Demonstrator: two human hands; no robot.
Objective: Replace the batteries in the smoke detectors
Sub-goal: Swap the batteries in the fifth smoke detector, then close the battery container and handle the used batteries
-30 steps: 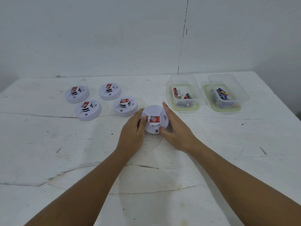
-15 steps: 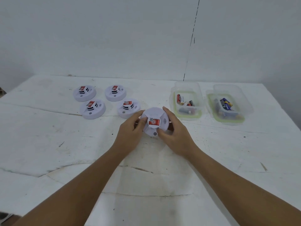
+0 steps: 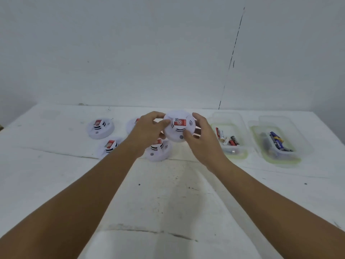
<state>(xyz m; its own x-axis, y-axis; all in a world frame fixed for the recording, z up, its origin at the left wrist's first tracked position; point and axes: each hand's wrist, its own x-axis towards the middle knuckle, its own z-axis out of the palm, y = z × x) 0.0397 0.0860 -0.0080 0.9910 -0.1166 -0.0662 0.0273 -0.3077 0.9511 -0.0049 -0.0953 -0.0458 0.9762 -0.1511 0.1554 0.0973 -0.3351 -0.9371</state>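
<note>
Much of the far row is covered: the left hand and forearm hide most of one smoke detector behind them, leaving only a pale edge and a scrap of red label, and the forearm cuts across the near side of another detector. A third detector lies partly under the lifted one, its top out of sight. Only the far-left detector shows whole. Everything is somewhat blurred, so label text cannot be read.

Both hands hold one white smoke detector above the table, red label facing the camera. The left thumb presses its left rim, with the curled fingers behind it. The right hand wraps the right side, thumb on the front near a small grey button, fingers curled behind the rim. Whether the fingers reach the back cover cannot be told.

To the right stand two clear tubs on the table: the nearer tub holds loose batteries with red, white and black wrappers, the farther tub holds batteries with blue and yellow wrappers, hazy through the plastic.
</note>
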